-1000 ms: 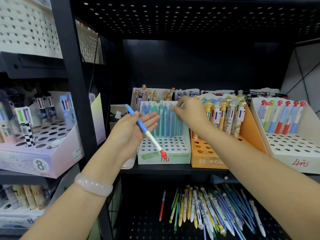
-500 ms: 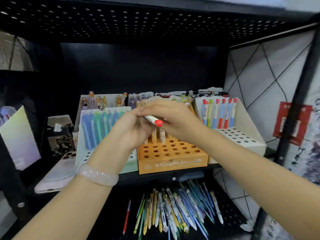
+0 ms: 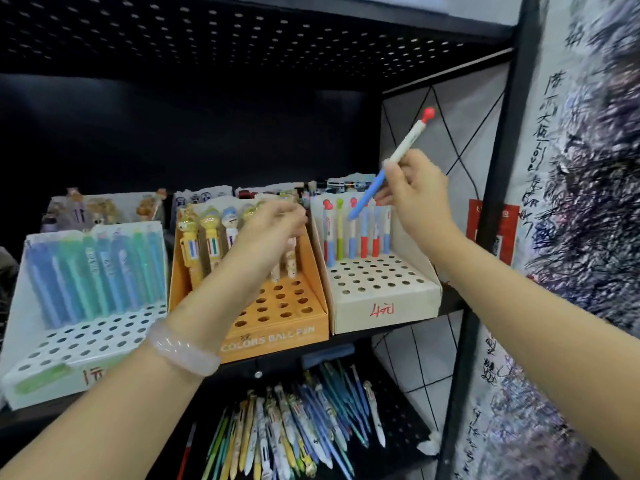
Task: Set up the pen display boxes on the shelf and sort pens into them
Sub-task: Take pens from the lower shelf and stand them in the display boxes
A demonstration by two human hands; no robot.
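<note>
Right hand [image 3: 414, 194] pinches blue-white pen [image 3: 391, 164], red cap up past knuckles, tip down-left over cream box [image 3: 381, 299]. Left hand [image 3: 273, 225] blurred, grip unclear.

Blue-and-white pen [image 3: 398, 161] now pinched in right hand [image 3: 414, 194], passed over from left hand [image 3: 273, 223]; raised tilted above cream display box [image 3: 384, 299], red cap upward. Left hand now apart, blurred.

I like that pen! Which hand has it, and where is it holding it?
The right hand pinches the blue-and-white pen around its middle.
</note>
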